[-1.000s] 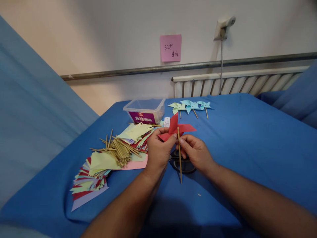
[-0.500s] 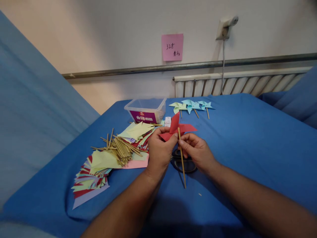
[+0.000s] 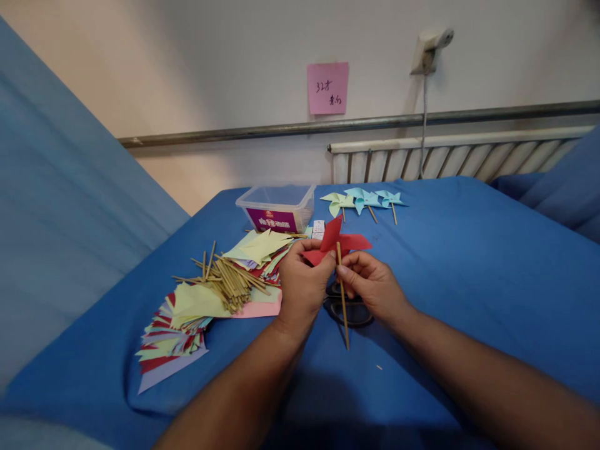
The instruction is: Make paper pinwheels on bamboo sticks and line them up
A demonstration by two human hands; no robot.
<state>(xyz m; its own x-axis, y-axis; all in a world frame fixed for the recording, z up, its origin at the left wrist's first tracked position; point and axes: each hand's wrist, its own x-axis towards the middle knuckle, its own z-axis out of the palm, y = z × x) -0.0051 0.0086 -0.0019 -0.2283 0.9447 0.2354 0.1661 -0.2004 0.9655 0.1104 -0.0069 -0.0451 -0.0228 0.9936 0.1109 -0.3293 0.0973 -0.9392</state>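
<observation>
Three finished pinwheels (image 3: 363, 200) lie beside a clear plastic box (image 3: 276, 209), with loose sticks (image 3: 227, 278) and cut paper (image 3: 187, 312) left of the hands on the blue sheet (image 3: 469, 262). Dark scissors (image 3: 354, 314), probably, lie half hidden under the hands. The stick's (image 3: 344, 306) lower end has lifted slightly since the earlier frame. The left hand (image 3: 304, 284) pinches the red pinwheel (image 3: 335, 240), its vanes folded, and the right hand (image 3: 375, 287) pinches the stick, both held above the sheet.

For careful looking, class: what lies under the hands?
Something dark and looped, perhaps scissors. The left hand, holding the pinwheel, and the right hand, holding the stick, cover part.
</observation>
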